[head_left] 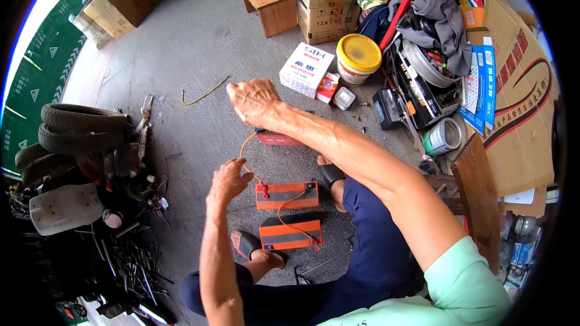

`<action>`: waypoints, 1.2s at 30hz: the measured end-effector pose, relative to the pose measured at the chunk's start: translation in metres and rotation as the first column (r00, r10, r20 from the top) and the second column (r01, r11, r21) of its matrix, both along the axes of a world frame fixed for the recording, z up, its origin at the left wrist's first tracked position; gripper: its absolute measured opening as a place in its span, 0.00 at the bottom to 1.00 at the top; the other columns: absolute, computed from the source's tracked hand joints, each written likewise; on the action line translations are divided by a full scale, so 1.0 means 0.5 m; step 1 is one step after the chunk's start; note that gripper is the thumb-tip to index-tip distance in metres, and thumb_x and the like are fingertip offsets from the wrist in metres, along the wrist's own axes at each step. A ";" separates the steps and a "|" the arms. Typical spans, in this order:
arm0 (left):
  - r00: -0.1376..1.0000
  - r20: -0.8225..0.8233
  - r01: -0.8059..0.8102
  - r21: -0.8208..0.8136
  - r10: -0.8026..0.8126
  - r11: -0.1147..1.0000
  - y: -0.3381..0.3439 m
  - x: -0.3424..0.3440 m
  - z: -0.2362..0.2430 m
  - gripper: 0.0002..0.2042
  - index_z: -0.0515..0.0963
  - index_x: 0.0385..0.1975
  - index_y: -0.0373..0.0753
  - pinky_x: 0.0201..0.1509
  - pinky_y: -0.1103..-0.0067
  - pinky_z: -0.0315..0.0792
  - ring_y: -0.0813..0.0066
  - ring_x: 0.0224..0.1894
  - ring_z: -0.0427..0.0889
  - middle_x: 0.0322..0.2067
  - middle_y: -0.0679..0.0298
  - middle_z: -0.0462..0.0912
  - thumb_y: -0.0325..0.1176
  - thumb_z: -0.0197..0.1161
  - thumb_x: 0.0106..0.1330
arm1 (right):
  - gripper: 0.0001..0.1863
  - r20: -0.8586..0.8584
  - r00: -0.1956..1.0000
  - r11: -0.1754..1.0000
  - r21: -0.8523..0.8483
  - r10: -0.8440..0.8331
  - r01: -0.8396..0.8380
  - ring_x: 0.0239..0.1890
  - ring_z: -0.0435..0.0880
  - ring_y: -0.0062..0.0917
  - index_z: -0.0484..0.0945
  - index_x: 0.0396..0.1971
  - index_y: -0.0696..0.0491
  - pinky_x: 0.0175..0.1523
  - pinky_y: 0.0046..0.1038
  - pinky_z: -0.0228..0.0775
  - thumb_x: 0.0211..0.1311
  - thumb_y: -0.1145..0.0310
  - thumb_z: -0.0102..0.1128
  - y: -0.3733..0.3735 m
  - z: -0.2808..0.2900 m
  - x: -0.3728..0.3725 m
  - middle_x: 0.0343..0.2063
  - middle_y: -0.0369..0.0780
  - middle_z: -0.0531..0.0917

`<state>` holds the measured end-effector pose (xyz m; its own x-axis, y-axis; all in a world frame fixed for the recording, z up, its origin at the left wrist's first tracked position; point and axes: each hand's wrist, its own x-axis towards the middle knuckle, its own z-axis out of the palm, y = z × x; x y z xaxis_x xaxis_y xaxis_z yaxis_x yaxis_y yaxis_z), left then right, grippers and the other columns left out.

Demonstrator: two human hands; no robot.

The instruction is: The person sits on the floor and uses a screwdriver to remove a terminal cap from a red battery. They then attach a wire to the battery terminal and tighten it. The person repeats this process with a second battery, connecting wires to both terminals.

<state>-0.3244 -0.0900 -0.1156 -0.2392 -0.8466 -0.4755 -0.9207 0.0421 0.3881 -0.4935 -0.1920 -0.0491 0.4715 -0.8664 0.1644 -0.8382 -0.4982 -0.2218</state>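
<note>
Far red battery (pixel 281 139), judged heavy, rigid and best held by its ends, sat partly hidden by the curled right hand (pixel 254 102) (pinch not discernible); left hand (pixel 229 179), loosely spread, hung beside the orange wire (pixel 243 144).

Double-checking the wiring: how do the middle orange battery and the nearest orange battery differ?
The middle orange battery has cables at both ends; the nearest orange battery shows one only at its right end. The middle one lies farther from the person, the nearest beside the left sandal. Both have orange casings with dark bands.
</note>
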 end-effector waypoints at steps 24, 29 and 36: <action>0.982 0.115 -0.113 -0.292 0.152 0.950 0.170 0.113 0.284 0.17 0.74 0.46 0.35 0.50 0.69 0.70 0.57 0.47 0.77 0.44 0.54 0.77 0.32 0.62 0.57 | 0.05 -0.704 0.497 0.763 0.100 0.508 -0.639 0.26 0.83 0.33 0.78 0.12 0.54 0.30 0.33 0.75 0.38 0.69 0.57 -0.031 0.044 0.042 0.16 0.42 0.80; 0.979 0.135 -0.117 -0.245 0.153 0.962 0.184 0.112 0.287 0.19 0.73 0.50 0.36 0.55 0.69 0.68 0.57 0.52 0.74 0.50 0.54 0.75 0.34 0.62 0.58 | 0.06 -0.610 0.584 0.796 0.135 0.535 -0.590 0.29 0.83 0.35 0.79 0.17 0.54 0.34 0.34 0.75 0.42 0.69 0.56 -0.040 0.043 0.051 0.19 0.43 0.81; 0.984 0.099 -0.118 -0.246 0.146 0.962 0.188 0.100 0.288 0.19 0.73 0.50 0.36 0.55 0.69 0.67 0.57 0.52 0.74 0.51 0.53 0.74 0.34 0.62 0.58 | 0.07 -0.659 0.632 0.904 0.196 0.408 -0.379 0.35 0.82 0.36 0.81 0.25 0.52 0.39 0.36 0.75 0.44 0.69 0.57 -0.035 0.050 0.066 0.26 0.44 0.83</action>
<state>-0.2743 0.0040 0.0282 -0.0735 -0.9589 -0.2741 -0.9621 -0.0042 0.2728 -0.4603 -0.2095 -0.0244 0.7373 -0.5707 -0.3614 -0.4911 -0.8202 0.2934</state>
